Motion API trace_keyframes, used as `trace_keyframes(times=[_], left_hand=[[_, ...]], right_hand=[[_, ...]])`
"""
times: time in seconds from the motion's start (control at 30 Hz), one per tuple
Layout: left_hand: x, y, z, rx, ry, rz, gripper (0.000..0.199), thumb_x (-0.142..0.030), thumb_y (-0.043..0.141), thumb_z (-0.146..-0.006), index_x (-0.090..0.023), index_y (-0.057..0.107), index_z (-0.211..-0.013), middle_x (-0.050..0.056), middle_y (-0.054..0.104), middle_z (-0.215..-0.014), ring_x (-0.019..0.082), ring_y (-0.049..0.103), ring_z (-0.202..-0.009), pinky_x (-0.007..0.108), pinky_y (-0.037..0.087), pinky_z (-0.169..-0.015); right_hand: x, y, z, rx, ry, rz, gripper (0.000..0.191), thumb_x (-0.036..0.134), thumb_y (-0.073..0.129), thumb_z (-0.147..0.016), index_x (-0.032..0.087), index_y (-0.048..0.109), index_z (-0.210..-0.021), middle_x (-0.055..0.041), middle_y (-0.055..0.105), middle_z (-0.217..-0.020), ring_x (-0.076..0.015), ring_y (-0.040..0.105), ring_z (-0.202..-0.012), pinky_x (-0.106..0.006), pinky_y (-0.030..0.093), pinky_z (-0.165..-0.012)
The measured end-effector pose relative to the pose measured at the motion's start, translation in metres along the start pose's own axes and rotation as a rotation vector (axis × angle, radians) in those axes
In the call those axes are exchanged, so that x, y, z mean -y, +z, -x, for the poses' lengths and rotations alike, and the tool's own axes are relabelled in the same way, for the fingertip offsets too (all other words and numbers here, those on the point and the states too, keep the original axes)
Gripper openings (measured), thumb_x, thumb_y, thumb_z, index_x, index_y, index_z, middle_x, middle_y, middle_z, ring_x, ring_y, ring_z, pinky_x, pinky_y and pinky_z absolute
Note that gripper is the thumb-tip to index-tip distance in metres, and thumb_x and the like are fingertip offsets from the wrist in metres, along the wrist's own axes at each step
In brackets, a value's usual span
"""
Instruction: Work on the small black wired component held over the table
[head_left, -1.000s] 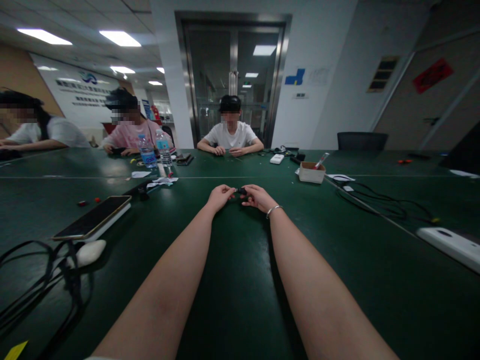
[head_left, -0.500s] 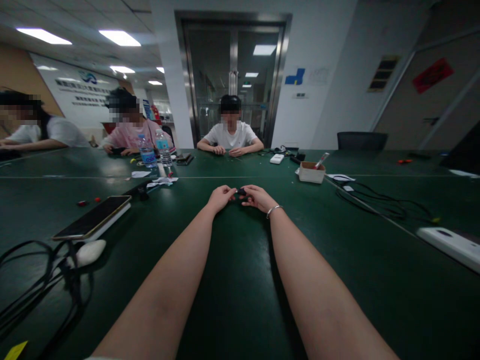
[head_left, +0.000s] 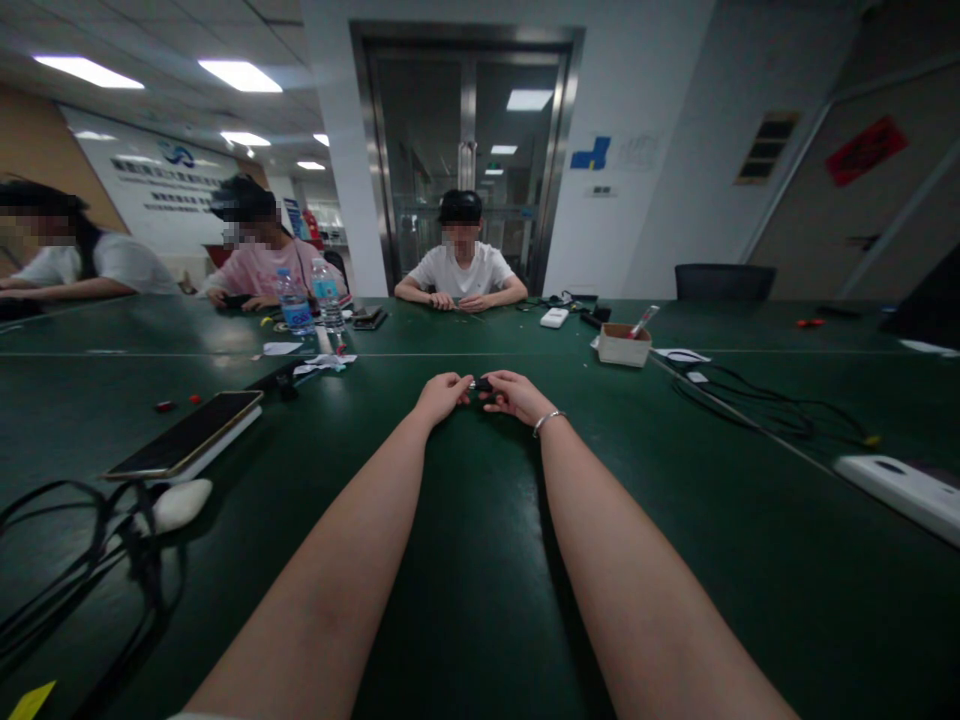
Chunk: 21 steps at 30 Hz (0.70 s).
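Observation:
Both arms reach forward over the green table [head_left: 465, 560]. Between my hands is a small black object [head_left: 482, 384] with a silvery end on its left side; it is too small to tell its kind. My left hand [head_left: 444, 397] pinches the silvery end between thumb and fingertips. On the other side my right hand [head_left: 519, 396], with a silver bracelet [head_left: 549, 422] at the wrist, grips the black part. Below that, by the right fingers, a second dark bit [head_left: 489, 398] shows, and I cannot tell if it is separate.
To the left lie a phone [head_left: 187, 435], a white mouse-shaped thing [head_left: 180, 505] and black cables [head_left: 142, 560]. A small box [head_left: 624, 345], more cables [head_left: 765, 400] and a white power strip [head_left: 907, 490] are on the right. Water bottles [head_left: 295, 310] stand farther back; a person [head_left: 461, 265] sits opposite.
The right fingers have shifted slightly around the black object, and the dark bit below it shows more. Both arms keep their place.

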<state>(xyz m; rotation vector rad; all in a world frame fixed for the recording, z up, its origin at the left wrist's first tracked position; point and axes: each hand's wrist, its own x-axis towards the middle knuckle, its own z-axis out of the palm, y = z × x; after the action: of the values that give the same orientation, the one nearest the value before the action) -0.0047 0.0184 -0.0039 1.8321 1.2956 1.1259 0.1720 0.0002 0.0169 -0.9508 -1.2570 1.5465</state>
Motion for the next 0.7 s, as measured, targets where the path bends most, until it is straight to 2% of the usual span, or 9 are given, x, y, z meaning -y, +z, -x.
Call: trace_keyframes(times=[0.53, 0.7], left_hand=[[0.0053, 0.0017, -0.0056, 0.017, -0.052, -0.026, 0.048, -0.059, 0.045, -0.079, -0.016, 0.061, -0.064, 0.004, 0.062, -0.053, 0.013, 0.053, -0.047, 0.025, 0.039, -0.053], [0.0034, 0.0032, -0.0086, 0.005, -0.104, 0.053, 0.046, -0.055, 0.047, -0.081, -0.015, 0.059, -0.06, 0.004, 0.059, -0.05, 0.012, 0.05, -0.043, 0.025, 0.039, -0.051]], right_hand=[[-0.0016, -0.0009, -0.0017, 0.003, -0.019, 0.007, 0.003, 0.018, 0.055, -0.089, 0.016, 0.057, -0.088, 0.0004, 0.061, -0.062, -0.0048, 0.052, -0.047, -0.026, 0.059, -0.057], [-0.0036, -0.0034, -0.0033, 0.025, -0.022, -0.009, 0.005, 0.016, 0.053, -0.089, 0.017, 0.057, -0.093, 0.0006, 0.063, -0.067, -0.0014, 0.045, -0.04, -0.027, 0.06, -0.059]])
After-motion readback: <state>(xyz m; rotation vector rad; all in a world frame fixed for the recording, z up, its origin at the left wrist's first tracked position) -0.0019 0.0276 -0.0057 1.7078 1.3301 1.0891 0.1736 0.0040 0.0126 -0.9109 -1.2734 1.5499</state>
